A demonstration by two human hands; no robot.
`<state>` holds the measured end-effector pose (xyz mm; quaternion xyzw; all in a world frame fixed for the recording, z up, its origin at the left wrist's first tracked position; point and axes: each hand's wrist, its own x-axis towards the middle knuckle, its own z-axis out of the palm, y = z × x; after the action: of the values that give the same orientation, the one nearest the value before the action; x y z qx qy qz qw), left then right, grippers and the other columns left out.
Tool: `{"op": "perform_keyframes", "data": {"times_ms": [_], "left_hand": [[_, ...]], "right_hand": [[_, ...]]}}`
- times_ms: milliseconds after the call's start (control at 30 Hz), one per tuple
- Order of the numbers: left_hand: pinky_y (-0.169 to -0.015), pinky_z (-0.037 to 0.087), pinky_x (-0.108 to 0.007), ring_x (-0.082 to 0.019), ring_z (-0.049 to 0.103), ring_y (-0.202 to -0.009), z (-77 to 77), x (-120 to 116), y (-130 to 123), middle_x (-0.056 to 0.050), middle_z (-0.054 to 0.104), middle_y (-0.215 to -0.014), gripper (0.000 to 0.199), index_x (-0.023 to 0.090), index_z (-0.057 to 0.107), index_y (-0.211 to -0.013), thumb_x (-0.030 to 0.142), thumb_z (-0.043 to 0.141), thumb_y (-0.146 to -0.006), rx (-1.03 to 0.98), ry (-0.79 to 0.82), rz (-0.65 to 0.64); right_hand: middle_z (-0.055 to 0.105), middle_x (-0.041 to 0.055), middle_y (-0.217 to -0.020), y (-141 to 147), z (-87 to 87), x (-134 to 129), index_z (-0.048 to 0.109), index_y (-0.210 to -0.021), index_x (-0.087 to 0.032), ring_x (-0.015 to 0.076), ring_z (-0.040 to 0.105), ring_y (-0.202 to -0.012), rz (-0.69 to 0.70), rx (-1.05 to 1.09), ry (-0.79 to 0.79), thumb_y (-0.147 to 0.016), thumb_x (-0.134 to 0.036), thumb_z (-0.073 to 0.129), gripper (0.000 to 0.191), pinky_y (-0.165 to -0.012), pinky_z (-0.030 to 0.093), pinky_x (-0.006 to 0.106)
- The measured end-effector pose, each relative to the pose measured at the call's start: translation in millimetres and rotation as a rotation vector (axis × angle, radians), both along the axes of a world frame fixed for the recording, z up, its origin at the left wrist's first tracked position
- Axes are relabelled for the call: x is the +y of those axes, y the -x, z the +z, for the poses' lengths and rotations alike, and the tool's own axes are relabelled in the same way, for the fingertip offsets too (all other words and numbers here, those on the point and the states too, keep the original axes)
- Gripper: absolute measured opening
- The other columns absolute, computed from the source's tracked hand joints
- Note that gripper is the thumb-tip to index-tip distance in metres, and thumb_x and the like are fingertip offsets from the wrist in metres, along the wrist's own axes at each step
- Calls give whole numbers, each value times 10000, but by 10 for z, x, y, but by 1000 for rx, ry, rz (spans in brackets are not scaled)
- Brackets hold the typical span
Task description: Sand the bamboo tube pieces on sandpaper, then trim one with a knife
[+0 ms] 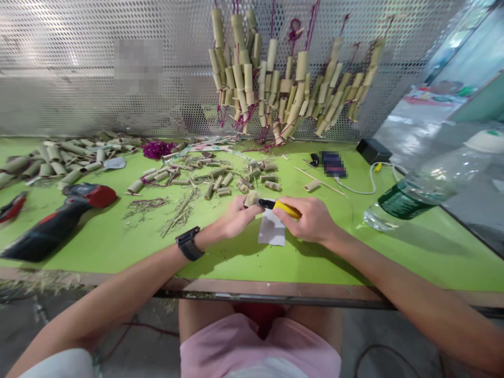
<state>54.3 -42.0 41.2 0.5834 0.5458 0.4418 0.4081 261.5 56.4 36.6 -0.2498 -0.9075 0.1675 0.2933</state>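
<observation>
My left hand (238, 216), with a dark watch on its wrist, pinches a short piece of bamboo (251, 198) above the green table. In my right hand (309, 218) is a yellow and black utility knife (286, 208). Its tip meets the bamboo piece, or comes very close; the blade itself is hard to make out. Beneath the two hands lies a small white paper (271, 229). Just beyond them are several cut bamboo pieces (224, 181), and one more bamboo tube (312, 185) rests to the right beside a thin stick.
A cordless power tool (66, 215) and a bamboo pile (55, 157) occupy the left. Purple string (159, 149) sits at the back. Bamboo strings (271, 79) hang on the perforated metal panel (90, 94). On the right stand a plastic bottle (413, 197) and a black box (373, 151) with a white cable.
</observation>
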Motion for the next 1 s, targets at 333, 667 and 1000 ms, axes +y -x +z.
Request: {"op": "perform_keyframes", "data": {"times_ms": [333,667,1000], "left_hand": [[-459,195,-277,-83,268,-442,-60,93,135,72,336,-499,396,241,374,-616,418,610,-881,22,49,72],[-484,248,-251,-85,331,-495,-105,82,59,71,391,-554,428,222,446,-679,511,679,-893,-43,-42,-39],[-479,220,-290,-101,310,-477,-55,20,9,58,366,-505,331,239,407,-631,334,633,-854,-7,48,20]], "right_hand": [[713,30,-680,8,49,-51,787,-961,-171,125,538,-511,118,41,59,-1051,-530,511,462,-510,338,271],[783,60,-785,13,22,-87,813,-988,-176,150,606,-591,95,-18,106,-1041,-524,530,452,-579,366,284],[759,61,-719,5,-15,123,824,-967,-172,151,543,-497,-13,18,94,-1052,-583,505,527,-487,318,298]]}}
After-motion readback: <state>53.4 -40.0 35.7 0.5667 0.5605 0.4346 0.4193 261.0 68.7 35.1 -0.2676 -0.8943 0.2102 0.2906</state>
